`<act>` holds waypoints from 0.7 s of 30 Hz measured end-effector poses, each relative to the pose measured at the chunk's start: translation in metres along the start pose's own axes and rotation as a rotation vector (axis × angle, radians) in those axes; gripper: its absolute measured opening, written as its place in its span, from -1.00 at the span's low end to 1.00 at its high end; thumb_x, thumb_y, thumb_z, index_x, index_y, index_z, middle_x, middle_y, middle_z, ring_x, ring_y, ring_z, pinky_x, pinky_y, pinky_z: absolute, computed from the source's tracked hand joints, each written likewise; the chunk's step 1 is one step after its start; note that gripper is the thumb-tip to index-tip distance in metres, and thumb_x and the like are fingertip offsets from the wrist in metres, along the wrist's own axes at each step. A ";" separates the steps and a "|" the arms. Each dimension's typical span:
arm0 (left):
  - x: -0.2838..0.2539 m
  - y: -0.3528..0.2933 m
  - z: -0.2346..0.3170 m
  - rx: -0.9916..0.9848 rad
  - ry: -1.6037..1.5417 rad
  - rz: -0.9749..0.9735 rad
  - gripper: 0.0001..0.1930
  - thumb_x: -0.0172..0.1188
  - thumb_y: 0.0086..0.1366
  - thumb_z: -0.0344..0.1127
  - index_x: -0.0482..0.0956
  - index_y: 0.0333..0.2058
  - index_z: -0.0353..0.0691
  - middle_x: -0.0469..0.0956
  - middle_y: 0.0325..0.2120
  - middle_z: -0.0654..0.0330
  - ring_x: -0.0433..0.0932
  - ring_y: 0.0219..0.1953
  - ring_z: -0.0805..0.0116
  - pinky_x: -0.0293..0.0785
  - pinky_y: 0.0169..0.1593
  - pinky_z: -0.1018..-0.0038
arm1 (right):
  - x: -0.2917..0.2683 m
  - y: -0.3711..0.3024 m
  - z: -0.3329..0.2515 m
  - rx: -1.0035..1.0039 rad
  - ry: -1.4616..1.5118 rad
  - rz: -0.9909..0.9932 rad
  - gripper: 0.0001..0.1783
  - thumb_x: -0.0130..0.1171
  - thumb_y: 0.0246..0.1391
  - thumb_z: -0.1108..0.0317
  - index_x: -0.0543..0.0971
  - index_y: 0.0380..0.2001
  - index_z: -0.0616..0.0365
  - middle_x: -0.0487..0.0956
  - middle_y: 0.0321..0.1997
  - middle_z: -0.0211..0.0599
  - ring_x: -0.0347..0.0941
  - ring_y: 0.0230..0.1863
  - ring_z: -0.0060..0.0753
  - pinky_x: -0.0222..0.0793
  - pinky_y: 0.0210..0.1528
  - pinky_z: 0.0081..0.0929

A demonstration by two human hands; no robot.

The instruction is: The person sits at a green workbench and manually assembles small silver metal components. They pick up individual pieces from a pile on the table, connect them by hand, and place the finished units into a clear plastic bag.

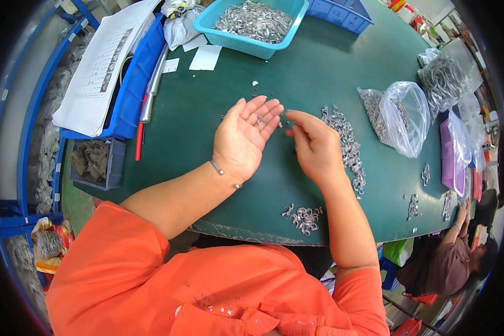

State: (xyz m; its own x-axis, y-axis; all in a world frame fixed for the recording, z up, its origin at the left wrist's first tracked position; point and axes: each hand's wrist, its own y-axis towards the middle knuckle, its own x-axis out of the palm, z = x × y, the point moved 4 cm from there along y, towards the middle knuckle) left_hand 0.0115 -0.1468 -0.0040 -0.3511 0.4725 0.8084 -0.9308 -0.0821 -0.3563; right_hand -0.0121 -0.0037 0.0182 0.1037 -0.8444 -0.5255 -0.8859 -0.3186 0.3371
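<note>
Head view: small silvery metal clips (261, 119) are cupped in the left hand (245, 137), sorted over the dark green tabletop (207, 129).

Left hand is held palm-up and open, a few clips resting near the fingers. Right hand (313, 147) is pinched shut just beside it; whether a clip is gripped cannot be told. A long strip of loose metal clips (347, 147) is spread just right of the right hand, a small clip pile (303, 217) lies near the tabletop's front edge. A clear plastic bag of clips (400, 116) and a teal plastic basket of clips (255, 22) are further off. Risk: clips could be tipped off the flat palm; the front pile could be swept over the edge by a forearm.
</note>
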 end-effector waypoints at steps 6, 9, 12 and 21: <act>-0.004 0.000 -0.004 -0.101 -0.104 -0.088 -0.51 -0.14 0.44 -0.23 0.22 0.20 -0.48 0.30 0.23 -0.24 0.30 0.30 -0.06 0.25 0.35 0.17 | -0.022 -0.029 -0.011 -0.349 -0.336 -0.347 -0.57 0.11 -0.23 0.72 0.61 -0.19 0.27 0.61 -0.10 -0.15 0.48 -0.08 -0.06 0.46 -0.03 -0.26; -0.005 -0.001 -0.006 -0.069 0.016 -0.132 -0.55 -0.13 0.37 -0.43 0.22 0.20 -0.51 0.30 0.23 -0.24 0.29 0.31 -0.07 0.25 0.37 0.19 | -0.039 -0.037 -0.015 -0.309 -0.310 -0.182 -0.56 0.11 -0.23 0.74 0.60 -0.17 0.29 0.59 -0.08 -0.13 0.48 -0.11 -0.01 0.46 -0.05 -0.24; -0.004 -0.003 -0.009 -0.070 0.131 -0.129 -0.54 -0.15 0.29 -0.63 0.23 0.19 -0.53 0.31 0.22 -0.24 0.31 0.31 -0.06 0.28 0.37 0.22 | -0.043 -0.050 -0.012 -0.326 -0.244 -0.253 -0.57 0.11 -0.22 0.73 0.60 -0.17 0.29 0.58 -0.10 -0.10 0.49 -0.13 -0.01 0.46 -0.07 -0.25; 0.024 0.016 0.023 0.121 0.290 -0.065 -0.63 0.01 0.33 -0.62 0.30 0.11 -0.56 0.44 0.09 -0.20 0.44 0.20 -0.04 0.46 0.26 0.25 | -0.091 -0.057 0.016 -0.105 -0.102 0.399 -0.75 0.06 -0.06 0.78 0.62 -0.37 0.27 0.62 -0.31 -0.15 0.57 -0.30 -0.27 0.46 -0.24 -0.50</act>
State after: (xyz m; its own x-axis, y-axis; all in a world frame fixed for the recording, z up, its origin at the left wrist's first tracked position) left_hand -0.0141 -0.1573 0.0201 -0.2633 0.7092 0.6540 -0.9617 -0.1392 -0.2362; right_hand 0.0216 0.0979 0.0343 -0.2878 -0.8651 -0.4109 -0.7960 -0.0225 0.6048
